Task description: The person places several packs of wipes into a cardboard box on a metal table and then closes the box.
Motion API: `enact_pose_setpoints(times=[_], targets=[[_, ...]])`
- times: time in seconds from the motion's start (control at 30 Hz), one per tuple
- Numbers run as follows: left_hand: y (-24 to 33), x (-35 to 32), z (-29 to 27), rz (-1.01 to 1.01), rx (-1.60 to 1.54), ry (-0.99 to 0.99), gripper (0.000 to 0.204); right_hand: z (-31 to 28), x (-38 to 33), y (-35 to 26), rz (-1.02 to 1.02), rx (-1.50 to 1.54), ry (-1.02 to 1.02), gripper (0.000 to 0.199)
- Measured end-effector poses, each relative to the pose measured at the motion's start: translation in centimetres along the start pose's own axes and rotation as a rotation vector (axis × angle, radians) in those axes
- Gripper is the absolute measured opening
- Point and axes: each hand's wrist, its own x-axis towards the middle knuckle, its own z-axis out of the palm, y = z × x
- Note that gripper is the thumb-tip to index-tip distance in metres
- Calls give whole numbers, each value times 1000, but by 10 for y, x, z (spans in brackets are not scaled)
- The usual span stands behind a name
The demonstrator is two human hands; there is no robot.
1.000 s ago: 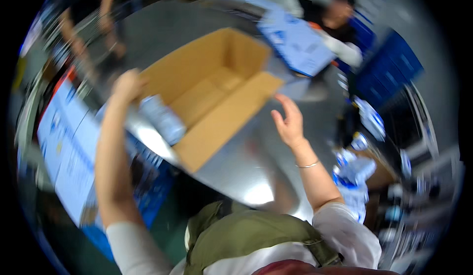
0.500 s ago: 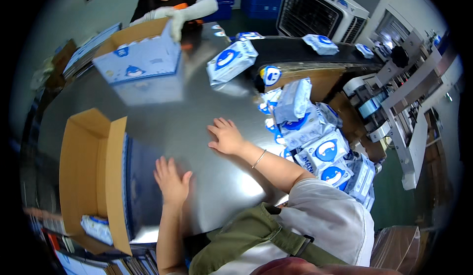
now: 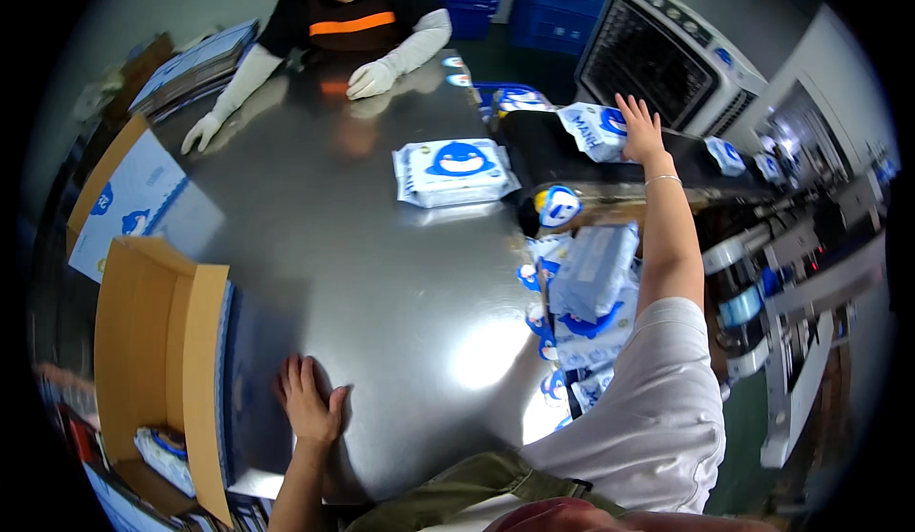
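Observation:
My left hand lies on the metal table, fingers spread, right of an upright open carton. A soft white pack sits low in that carton. My right hand reaches over the black conveyor belt; its fingers are stretched out at the right end of a white and blue wipes pack. Whether the fingers touch it I cannot tell. Another wipes pack, with a whale picture, rests flat on the table.
A pile of wipes packs fills a box beside the table, partly hidden by my right arm. Opposite, a person's gloved hands rest on the table. A second carton stands at the left edge; machinery is at right.
My right hand has moved from the table up and right to the belt. The far carton has shifted left, away from the person's hands. The table pack now lies more level.

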Motion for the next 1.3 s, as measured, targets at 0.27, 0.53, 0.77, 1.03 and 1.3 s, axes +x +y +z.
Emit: enact_pose_setpoints(times=[0.27, 0.53, 0.77, 1.03, 1.3], targets=[[3, 2, -4, -29, 38, -6, 77, -50, 14, -179, -337, 293, 155, 95], [-14, -5, 12, 21, -219, 99, 63, -79, -69, -294, -553, 356, -180, 75], [13, -117, 21, 26, -896, -109, 105, -108, -354, -300, -770, 462, 231, 106], [43, -80, -25, 203, -218, 251, 117, -122, -268, -327, -764, 698, -467, 119], [48, -42, -78, 293, 72, 3, 128, -85, -264, -414, -1074, 867, -690, 104]])
